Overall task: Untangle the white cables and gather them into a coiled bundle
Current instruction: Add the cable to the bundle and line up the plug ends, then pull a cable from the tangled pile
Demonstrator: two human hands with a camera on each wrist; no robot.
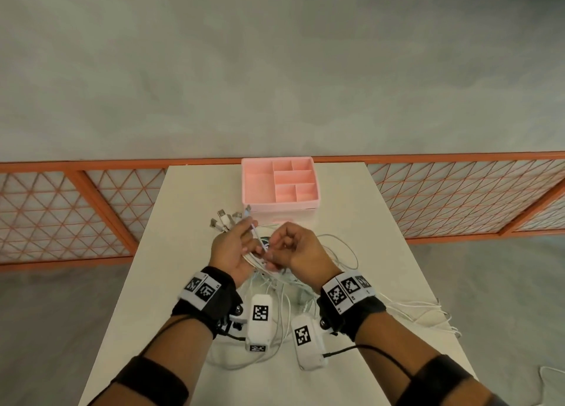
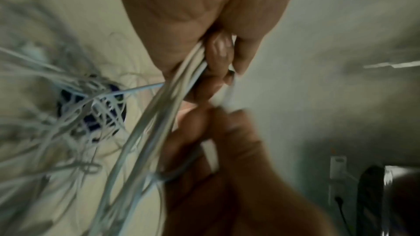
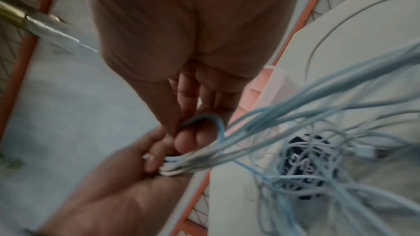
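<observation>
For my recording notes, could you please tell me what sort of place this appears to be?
Probably a staged recording workspace indoors, not a home: a plain white table stands on a bare grey floor, with an orange mesh fence behind it and tagged bands on both wrists.

On the tabletop (image 1: 189, 222) the organizer box (image 1: 279, 182) sits at 12 o'clock; the cables (image 1: 342, 252) lie at the centre, trailing toward 4 o'clock, plugs (image 1: 224, 219) at 11.

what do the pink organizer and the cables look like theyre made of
Pink organizer: likely moulded plastic, matte; thin even walls, uniform colour. White cables: seemingly smooth flexible plastic or rubbery jackets, curling loosely; their plug ends glint like metal.
</observation>
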